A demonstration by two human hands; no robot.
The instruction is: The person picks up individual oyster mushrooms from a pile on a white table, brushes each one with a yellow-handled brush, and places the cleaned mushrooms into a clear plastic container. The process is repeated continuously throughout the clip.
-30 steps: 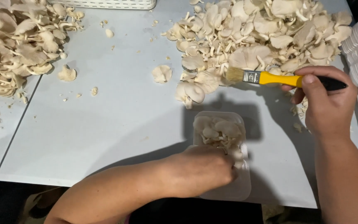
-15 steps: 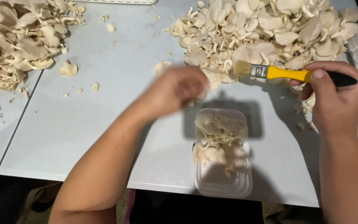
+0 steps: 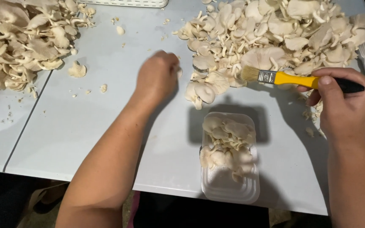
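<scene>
I see a pale grey-white counter (image 3: 85,139) made of two panels, with a seam running diagonally at the left. Beyond its near edge the room is dark, and I cannot make out the floor. Crumbs and small mushroom fragments lie scattered across the left half.

A large mushroom pile (image 3: 275,33) occupies the far right; a second mushroom heap (image 3: 17,42) sits at the far left. A white basket (image 3: 127,2) edge shows at the far side.

A white foam tray (image 3: 230,169) stands near the near edge, right of centre, its far half filled with cream oyster mushrooms.

The left hand (image 3: 157,78) rests at the left margin of the large pile, fingers curled under; I cannot tell what they hold. The right hand (image 3: 345,105) has its fingers closed around a brush (image 3: 292,79) with yellow-and-black handle, bristles touching the pile.
</scene>
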